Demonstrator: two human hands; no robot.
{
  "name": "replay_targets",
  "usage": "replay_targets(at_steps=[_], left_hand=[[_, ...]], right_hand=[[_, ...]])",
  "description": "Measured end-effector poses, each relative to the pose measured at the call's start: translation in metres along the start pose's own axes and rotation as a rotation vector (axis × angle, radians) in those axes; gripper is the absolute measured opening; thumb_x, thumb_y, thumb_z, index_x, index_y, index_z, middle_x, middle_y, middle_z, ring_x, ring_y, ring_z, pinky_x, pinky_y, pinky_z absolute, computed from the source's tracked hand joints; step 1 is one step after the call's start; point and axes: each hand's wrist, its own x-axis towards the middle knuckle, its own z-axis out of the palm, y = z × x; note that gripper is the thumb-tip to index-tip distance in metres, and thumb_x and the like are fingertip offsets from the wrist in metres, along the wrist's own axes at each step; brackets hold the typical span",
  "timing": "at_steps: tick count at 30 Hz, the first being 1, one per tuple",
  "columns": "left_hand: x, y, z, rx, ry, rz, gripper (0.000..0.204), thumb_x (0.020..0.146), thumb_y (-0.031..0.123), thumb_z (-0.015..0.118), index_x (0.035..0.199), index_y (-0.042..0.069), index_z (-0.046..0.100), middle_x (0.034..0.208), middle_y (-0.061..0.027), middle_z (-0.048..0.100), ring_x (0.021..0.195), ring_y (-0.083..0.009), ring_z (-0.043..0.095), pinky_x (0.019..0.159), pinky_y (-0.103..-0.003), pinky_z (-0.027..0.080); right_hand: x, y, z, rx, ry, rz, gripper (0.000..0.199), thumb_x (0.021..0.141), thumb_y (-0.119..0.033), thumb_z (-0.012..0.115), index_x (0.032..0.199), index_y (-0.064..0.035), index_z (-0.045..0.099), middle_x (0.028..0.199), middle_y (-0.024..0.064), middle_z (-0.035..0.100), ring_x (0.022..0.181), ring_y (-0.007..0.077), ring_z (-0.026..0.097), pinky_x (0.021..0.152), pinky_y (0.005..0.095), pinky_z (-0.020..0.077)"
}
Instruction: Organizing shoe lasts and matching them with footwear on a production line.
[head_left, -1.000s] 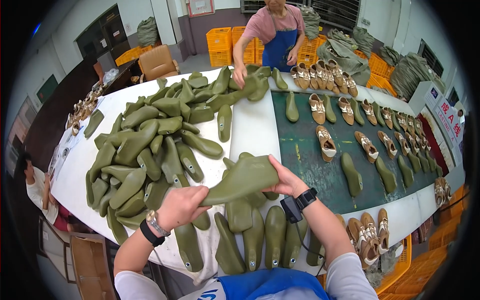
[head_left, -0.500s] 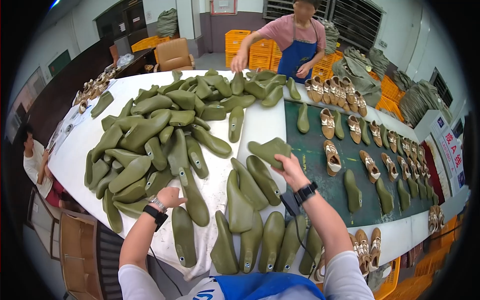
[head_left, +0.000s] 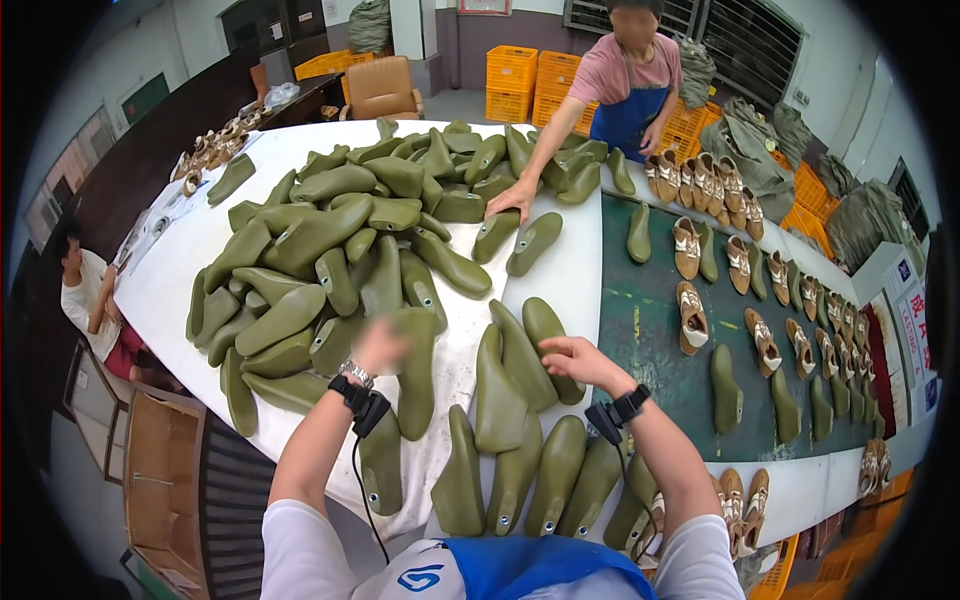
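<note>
Green shoe lasts lie in a large heap [head_left: 290, 240] on the white-covered table. My left hand [head_left: 383, 347] is smeared by motion over the near edge of the heap, beside an upright-lying last [head_left: 417, 385]; whether it grips anything cannot be made out. My right hand [head_left: 580, 362] is open, fingers apart, its fingertips at the edge of a green last [head_left: 545, 335] in the near group. Farther up, a single last [head_left: 535, 243] lies next to another last [head_left: 497, 238], which a co-worker's hand [head_left: 512, 200] touches.
A row of lasts [head_left: 555, 475] lies close to my apron. To the right, a green conveyor belt [head_left: 655, 390] carries lasts and brown-and-white shoes [head_left: 691, 318]. A co-worker [head_left: 630, 90] leans in across the table. Orange crates [head_left: 511, 75] stand behind; another person sits at the left.
My right hand has let go of a last, which now lies farther up the table, and moved nearer me. My left hand has moved up and right. The co-worker's hand has reached down to a last.
</note>
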Motion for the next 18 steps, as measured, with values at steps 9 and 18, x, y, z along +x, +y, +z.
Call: replay_targets(at_steps=[9, 18], left_hand=[[-0.080, 0.037, -0.018, 0.359, -0.187, 1.264, 0.035, 0.073, -0.004, 0.055, 0.108, 0.003, 0.055, 0.113, -0.0174, 0.056, 0.102, -0.0362, 0.054, 0.085, -0.039, 0.046], [-0.026, -0.011, 0.000, 0.014, -0.527, 0.303, 0.039, 0.077, 0.005, 0.057, 0.117, 0.003, 0.055, 0.114, -0.0179, 0.056, 0.082, -0.0236, 0.063, 0.076, -0.031, 0.051]], right_hand=[[-0.019, 0.049, -0.002, -0.802, 0.383, -0.119, 0.053, 0.080, -0.023, 0.058, 0.127, -0.0032, 0.043, 0.109, 0.0232, 0.058, 0.098, 0.0368, 0.057, 0.087, 0.0424, 0.0439], [-0.004, 0.070, 0.008, -0.815, 0.348, 0.127, 0.051, 0.081, -0.024, 0.057, 0.116, 0.0054, 0.035, 0.088, 0.0282, 0.061, 0.085, 0.0436, 0.058, 0.076, 0.0471, 0.0461]])
